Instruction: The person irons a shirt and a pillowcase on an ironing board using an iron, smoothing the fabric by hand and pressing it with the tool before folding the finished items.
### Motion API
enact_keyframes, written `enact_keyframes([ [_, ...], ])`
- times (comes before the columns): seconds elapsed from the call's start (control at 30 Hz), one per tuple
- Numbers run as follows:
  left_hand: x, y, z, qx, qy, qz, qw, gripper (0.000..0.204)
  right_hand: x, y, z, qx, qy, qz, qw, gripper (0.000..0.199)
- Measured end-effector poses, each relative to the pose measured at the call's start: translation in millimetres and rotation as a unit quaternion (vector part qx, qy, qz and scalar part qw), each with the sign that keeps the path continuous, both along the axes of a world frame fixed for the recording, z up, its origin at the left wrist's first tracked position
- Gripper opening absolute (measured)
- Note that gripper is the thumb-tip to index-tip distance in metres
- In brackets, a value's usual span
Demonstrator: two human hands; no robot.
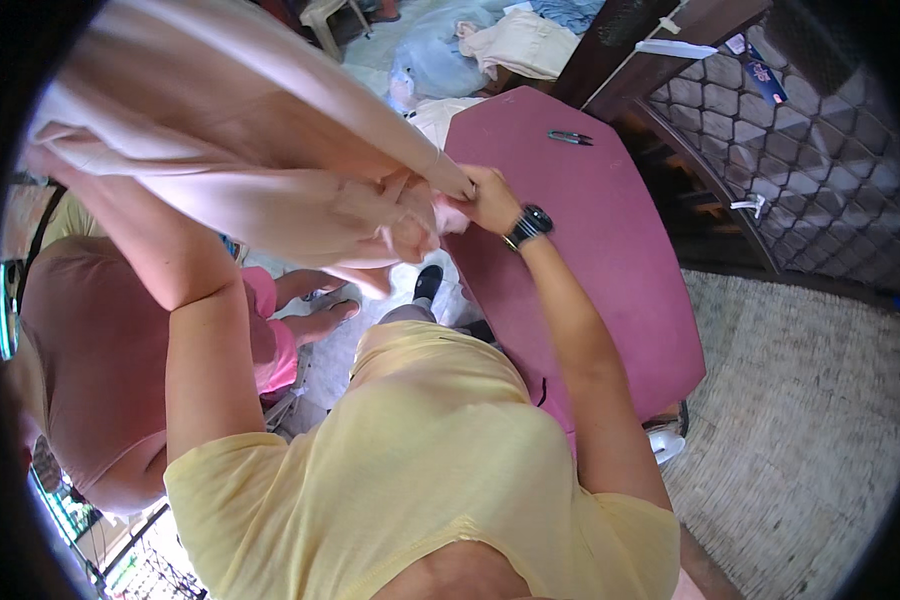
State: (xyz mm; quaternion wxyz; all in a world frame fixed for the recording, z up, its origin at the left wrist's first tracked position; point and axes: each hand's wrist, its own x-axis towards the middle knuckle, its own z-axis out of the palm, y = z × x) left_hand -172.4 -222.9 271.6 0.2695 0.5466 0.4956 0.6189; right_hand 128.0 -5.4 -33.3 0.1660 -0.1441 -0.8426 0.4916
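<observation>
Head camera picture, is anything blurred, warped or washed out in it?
Head view: a black fisheye ring frames it; the maroon table edges bow outward; the pale peach cloth, pinched by the right hand, is soft with blur; the left hand is hidden behind it; daylight is even, without glare.

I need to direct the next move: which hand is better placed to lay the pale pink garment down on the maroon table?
Right, probably. The right hand grips the pale pink garment at its bunched end, already over the maroon table. The left hand is hidden under the raised cloth, away from the table on the far side.
</observation>
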Motion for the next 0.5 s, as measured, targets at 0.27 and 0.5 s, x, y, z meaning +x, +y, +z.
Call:
enact_keyframes([
  [0.27, -105.9, 29.2, -29.0, 0.09, -0.018, 0.23, 0.969, 0.036, 207.7, -8.1, 101.3, -0.134, -0.101, -0.096, 0.981, 0.027],
  [0.5, -188.9, 212.3, -57.2, 0.128, 0.29, 0.214, 0.924, 0.033, 267.5, 51.5, 167.4, 0.025, -0.234, -0.364, 0.901, 0.024],
])
